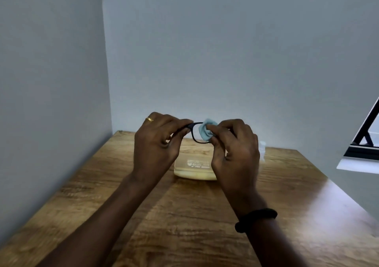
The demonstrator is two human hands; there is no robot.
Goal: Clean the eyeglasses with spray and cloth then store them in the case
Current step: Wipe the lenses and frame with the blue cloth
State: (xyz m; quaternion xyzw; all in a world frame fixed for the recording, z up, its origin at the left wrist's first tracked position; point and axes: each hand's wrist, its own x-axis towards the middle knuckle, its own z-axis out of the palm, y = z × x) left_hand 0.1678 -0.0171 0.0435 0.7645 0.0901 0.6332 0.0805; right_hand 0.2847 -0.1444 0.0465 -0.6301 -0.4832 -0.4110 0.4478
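Head view, eyeglasses [194,134] held between both hands above table [184,215], left hand [158,141] pinching frame, right hand [233,149] pinching cloth [206,130] on lens

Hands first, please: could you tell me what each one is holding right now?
Left hand: grips the eyeglasses by one end of the frame.
Right hand: pinches the blue cloth on a lens.

We note the pale oval plastic case [194,169] centred on the brown wooden table [184,221]; clear plastic spray bottle [262,149] just right, slightly farther. Above the case: black-framed eyeglasses [194,136], blue cloth [205,132] at their right.
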